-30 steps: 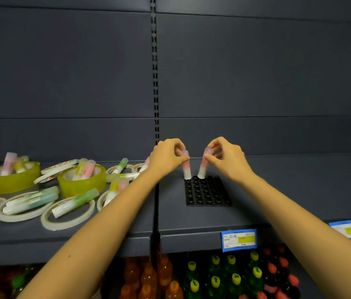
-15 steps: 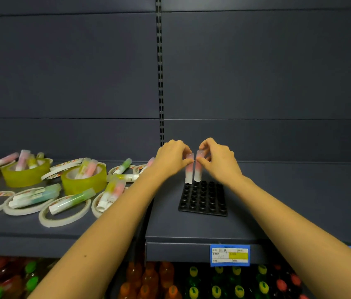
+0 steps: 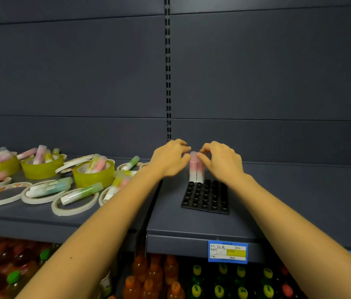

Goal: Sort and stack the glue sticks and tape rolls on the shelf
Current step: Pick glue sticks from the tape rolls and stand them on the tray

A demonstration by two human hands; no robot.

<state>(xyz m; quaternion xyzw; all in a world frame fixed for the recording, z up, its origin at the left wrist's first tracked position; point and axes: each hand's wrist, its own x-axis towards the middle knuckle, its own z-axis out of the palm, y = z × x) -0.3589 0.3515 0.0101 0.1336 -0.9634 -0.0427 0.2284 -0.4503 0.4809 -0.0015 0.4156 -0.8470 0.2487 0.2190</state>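
Observation:
Two pink-and-white glue sticks [image 3: 196, 172] stand upright side by side at the back left corner of a black holed tray [image 3: 206, 196] on the right shelf section. My left hand [image 3: 170, 158] pinches the top of the left stick, and my right hand [image 3: 221, 160] pinches the top of the right one. On the left shelf section lie several white tape rolls [image 3: 74, 202], several yellow tape rolls [image 3: 93, 175] and several loose glue sticks [image 3: 81, 192] in green, pink and yellow, some inside the rolls.
A grey shelf [image 3: 288, 201] stretches right of the tray. A slotted upright [image 3: 167, 83] divides the back panel. A blue price label [image 3: 227, 252] hangs on the shelf edge. Coloured drink bottles [image 3: 170, 281] fill the shelf below.
Both hands brought their glue sticks together and lowered them upright onto the tray's back left corner. The camera view shifted left.

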